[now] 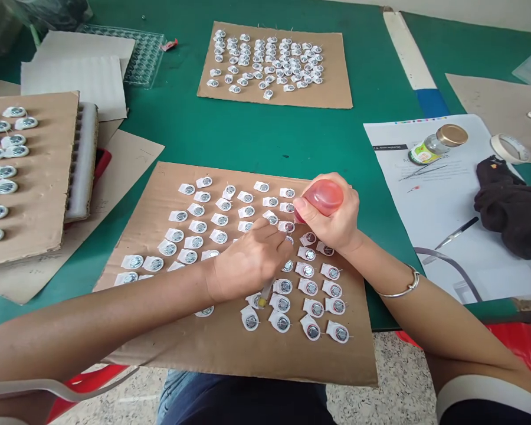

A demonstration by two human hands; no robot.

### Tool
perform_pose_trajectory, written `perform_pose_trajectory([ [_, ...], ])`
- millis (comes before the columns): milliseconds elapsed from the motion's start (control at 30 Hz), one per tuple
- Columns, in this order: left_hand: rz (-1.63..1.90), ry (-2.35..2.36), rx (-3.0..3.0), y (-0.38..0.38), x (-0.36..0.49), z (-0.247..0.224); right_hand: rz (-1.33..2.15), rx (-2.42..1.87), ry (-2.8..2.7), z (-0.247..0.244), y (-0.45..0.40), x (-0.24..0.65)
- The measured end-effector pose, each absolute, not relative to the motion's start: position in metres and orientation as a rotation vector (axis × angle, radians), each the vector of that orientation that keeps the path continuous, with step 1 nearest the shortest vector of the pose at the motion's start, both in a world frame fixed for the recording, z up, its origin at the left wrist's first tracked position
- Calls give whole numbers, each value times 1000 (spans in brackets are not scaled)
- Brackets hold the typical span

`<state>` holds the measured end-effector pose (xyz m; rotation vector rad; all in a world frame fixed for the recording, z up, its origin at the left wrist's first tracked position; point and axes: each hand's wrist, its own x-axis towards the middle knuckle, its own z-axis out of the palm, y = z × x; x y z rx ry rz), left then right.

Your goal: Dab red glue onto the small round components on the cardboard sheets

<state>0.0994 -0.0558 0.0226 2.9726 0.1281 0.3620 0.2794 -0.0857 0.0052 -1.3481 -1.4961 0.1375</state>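
Observation:
My right hand [336,218] is wrapped round a reddish rubber squeeze bulb [326,196] above the upper right part of a cardboard sheet [230,354]. Closed beside it, lower and to the left, my left hand [256,254] grips a thin pale stick [268,289] with a yellowish end pointing down; its exact kind is unclear. Rows of small round silvery pieces on white tabs, such as one near the front edge [337,332], lie on the cardboard beneath both hands. My left hand and forearm cover some of them.
Farther back, another cardboard sheet [336,88] bears many similar pieces. A stacked cardboard sheet [48,195] stands at left, near a clear plastic tray [146,59]. At right are a gold-lidded jar [438,144], tweezers [425,171], a tape roll [508,149], a craft knife [455,235] and black cloth [513,206].

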Motion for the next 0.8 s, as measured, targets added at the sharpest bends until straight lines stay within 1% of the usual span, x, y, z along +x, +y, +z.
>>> perform_pose_trajectory([
  [600,396,157,2941,-55,99,22,136,-1338,-1529,6,-89,280],
  [800,334,172,2896,-51,98,25,133,-1335,-1521,5,-89,280],
])
